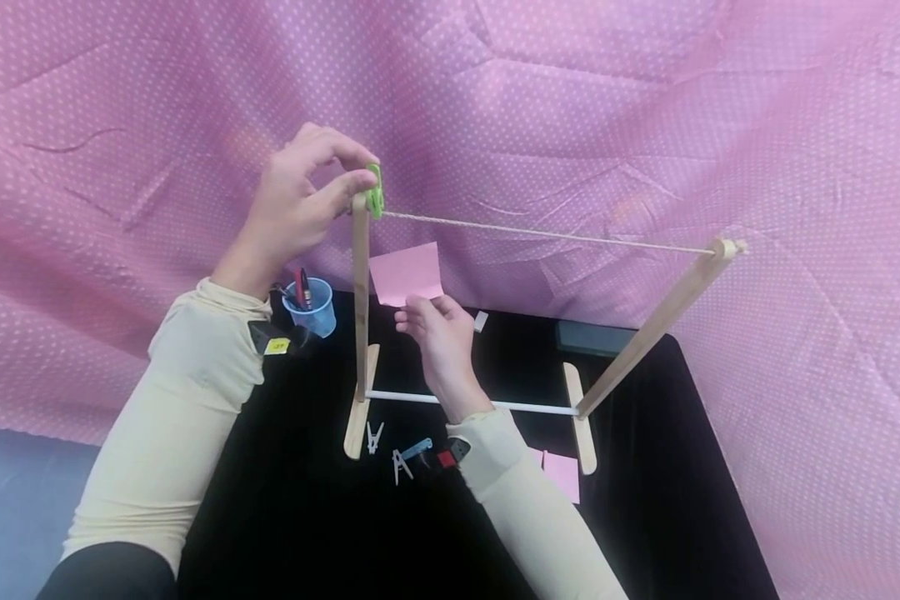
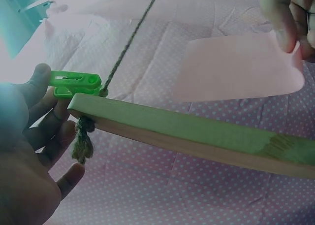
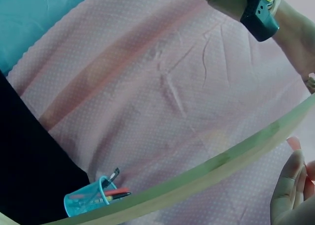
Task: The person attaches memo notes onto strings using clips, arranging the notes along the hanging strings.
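At the top of the left wooden post (image 1: pixel 361 292), my left hand (image 1: pixel 300 187) pinches a green clothespin (image 1: pixel 375 192) between thumb and fingers. The clothespin sits at the string's left end, beside the knot, as the left wrist view shows. A string (image 1: pixel 540 228) runs from this post to the right wooden post (image 1: pixel 656 329). Below the string, my right hand (image 1: pixel 442 346) pinches a pink paper note (image 1: pixel 408 273) by its lower edge. The note stands apart from the string. In the right wrist view only part of the right hand (image 3: pixel 290 190) shows.
A blue mesh cup (image 1: pixel 311 312) with pens stands behind the left post. White clothespins (image 1: pixel 374 437) and a blue clothespin (image 1: pixel 418 448) lie on the black table (image 1: pixel 285 500). More pink paper (image 1: pixel 562 475) lies near the right foot. A white bar (image 1: pixel 532 407) joins the posts low down.
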`<state>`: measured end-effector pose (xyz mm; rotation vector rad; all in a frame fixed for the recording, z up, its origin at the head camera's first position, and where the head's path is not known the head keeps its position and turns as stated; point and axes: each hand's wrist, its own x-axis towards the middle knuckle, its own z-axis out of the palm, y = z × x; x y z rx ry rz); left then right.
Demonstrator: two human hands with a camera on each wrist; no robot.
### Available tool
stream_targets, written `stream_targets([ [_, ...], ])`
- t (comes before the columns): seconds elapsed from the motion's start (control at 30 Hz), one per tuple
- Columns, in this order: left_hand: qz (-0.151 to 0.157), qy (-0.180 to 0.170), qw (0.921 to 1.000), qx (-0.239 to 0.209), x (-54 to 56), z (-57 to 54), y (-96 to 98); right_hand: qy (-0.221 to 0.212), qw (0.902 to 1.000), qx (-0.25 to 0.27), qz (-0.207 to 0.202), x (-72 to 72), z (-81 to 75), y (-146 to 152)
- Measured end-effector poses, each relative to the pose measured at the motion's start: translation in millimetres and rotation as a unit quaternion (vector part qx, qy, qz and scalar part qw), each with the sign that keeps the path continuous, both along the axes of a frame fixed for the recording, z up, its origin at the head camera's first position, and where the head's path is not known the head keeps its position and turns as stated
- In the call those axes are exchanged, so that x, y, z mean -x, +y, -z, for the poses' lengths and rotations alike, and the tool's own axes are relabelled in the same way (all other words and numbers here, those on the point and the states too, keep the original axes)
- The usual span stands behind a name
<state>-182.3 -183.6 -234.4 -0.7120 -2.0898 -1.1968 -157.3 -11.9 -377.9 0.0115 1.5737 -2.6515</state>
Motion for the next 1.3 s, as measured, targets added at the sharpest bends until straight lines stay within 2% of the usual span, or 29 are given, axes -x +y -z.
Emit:
stream_targets([
  [0.2, 0.012, 0.034, 0.9993, -0.008, 4.4, 4.3, 3.1, 0.008, 0.9996, 0.022, 0.014, 3.1, -4.8, -4.9],
  [0.37, 0.013, 0.026, 0.9994, -0.017, 7.1, 8.4, 4.9, 0.015, 0.9991, 0.038, 0.011, 2.5, -9.3, -6.8],
  [0.6, 0.011, 0.036, 0.9993, -0.002, 9.3, 14.2, 4.7, 0.026, 0.9972, 0.068, 0.018, 3.3, -11.6, -8.8],
  [0.87, 0.001, 0.025, 0.9997, 0.0, 8.7, 15.2, 6.5, 0.02, 0.9964, 0.08, 0.019, 4.4, -16.7, -9.8],
  [1.3, -0.021, -0.03, 0.9993, -0.001, 1.6, 6.1, 16.7, 0.023, 0.9943, 0.104, 0.0, 4.3, -32.1, -1.9],
])
